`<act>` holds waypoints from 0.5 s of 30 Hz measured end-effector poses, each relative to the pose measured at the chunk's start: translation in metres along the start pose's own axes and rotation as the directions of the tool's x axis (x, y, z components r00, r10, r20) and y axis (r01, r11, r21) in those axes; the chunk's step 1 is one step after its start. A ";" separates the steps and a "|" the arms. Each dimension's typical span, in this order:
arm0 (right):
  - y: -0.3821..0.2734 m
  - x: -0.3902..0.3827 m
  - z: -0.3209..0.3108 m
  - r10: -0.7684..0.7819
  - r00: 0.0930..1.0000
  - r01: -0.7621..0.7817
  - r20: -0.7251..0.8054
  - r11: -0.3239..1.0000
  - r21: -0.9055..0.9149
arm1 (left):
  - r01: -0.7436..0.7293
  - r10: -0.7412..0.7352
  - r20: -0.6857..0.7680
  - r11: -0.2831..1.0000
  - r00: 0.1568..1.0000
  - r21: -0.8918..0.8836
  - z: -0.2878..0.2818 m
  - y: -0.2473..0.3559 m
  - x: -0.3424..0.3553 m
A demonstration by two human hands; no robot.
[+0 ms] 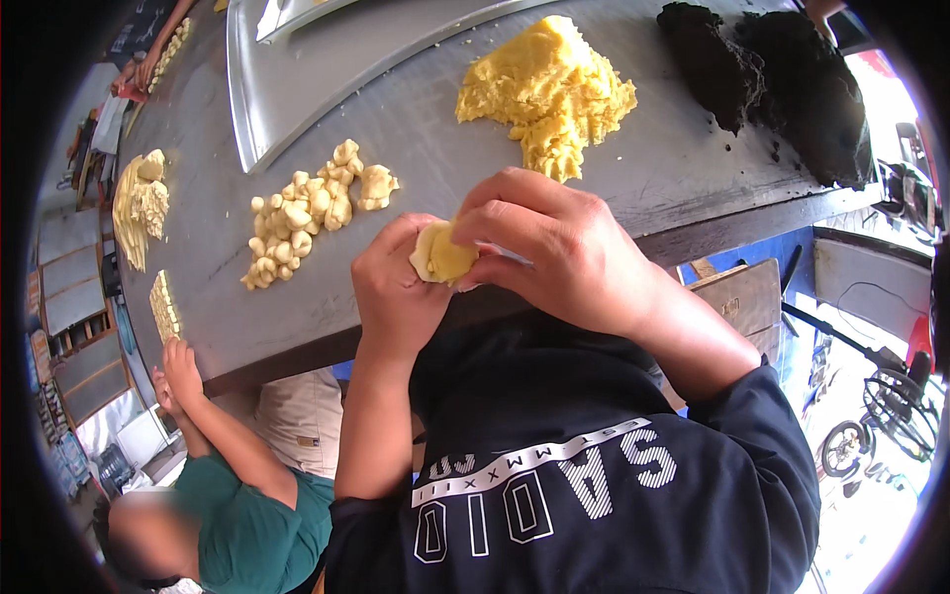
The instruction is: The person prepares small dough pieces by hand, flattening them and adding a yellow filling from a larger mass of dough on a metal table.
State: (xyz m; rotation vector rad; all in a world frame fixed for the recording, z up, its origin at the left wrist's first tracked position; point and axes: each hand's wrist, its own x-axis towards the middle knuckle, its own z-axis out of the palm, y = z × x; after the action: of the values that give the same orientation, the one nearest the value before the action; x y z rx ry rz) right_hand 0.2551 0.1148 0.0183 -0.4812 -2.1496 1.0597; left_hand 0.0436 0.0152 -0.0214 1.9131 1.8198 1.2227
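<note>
Looks like the filling step: the left hand (396, 282) is curled round a pale dough piece (423, 255), and the right hand (569, 247) has thumb and fingers nearly closed, pinching yellow filling (452, 260) against it. Both are up by the near side of the table (416, 134). Next move probably calls for gentle pressing, then easing dough round the filling without tearing.

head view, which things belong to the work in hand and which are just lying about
Seem part of the work:
- pale dough piece, in the left hand
- yellow lump on it, at the right hand
- pale dough balls
- yellow mound

Probably just about:
- brown wooden panel
- motorcycle wheel
</note>
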 end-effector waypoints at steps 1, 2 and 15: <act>0.003 -0.002 -0.001 0.028 0.999 -0.028 0.043 0.999 -0.019 | 0.000 0.000 0.002 1.000 1.000 -0.005 0.000 0.005 0.004; 0.005 -0.004 0.001 0.033 0.999 -0.032 0.043 0.999 -0.022 | 0.010 -0.012 0.030 0.998 0.999 0.059 -0.001 0.010 0.009; 0.000 0.009 0.012 0.149 0.989 -0.150 -0.016 0.987 -0.059 | 0.061 0.007 0.366 0.983 0.931 -0.174 -0.003 0.008 0.009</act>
State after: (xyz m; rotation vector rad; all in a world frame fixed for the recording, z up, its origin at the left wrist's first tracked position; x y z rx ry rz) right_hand 0.2408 0.1132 0.0171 -0.6847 -2.1674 1.0717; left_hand 0.0456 0.0206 -0.0104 1.8563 1.4833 0.9113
